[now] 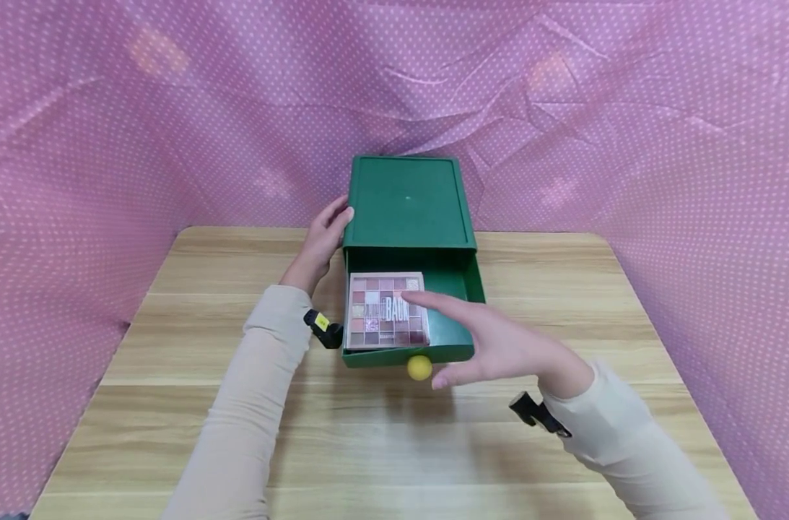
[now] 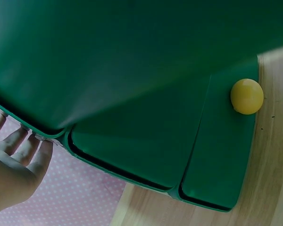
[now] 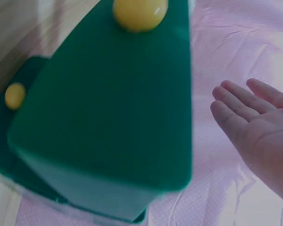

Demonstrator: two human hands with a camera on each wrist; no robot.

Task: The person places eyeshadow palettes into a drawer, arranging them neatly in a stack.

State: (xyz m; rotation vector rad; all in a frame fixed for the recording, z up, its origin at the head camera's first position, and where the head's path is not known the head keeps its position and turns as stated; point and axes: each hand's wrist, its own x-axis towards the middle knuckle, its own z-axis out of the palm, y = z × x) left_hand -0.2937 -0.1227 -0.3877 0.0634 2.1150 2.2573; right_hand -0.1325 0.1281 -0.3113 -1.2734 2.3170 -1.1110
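Observation:
A green drawer cabinet (image 1: 407, 202) stands at the back of the table, its top drawer (image 1: 455, 352) pulled out. Inside, at the left, lies an eyeshadow palette (image 1: 362, 314) with a grid of colour squares and the word "BACK". The drawer's front bears a round yellow knob (image 1: 419, 367). My left hand (image 1: 323, 242) rests against the cabinet's left side; in the left wrist view its fingertips (image 2: 44, 149) meet the cabinet's edge. Over the drawer's right front hovers my right hand (image 1: 498, 339), fingers extended, thumb apart, holding nothing. It overlaps the palette's right side in the head view.
Below the pulled-out drawer, a lower drawer shows a second yellow knob (image 3: 15, 96) in the right wrist view. The light wood table (image 1: 193, 347) carries the cabinet. Pink dotted cloth (image 1: 271, 108) hangs behind and on both sides.

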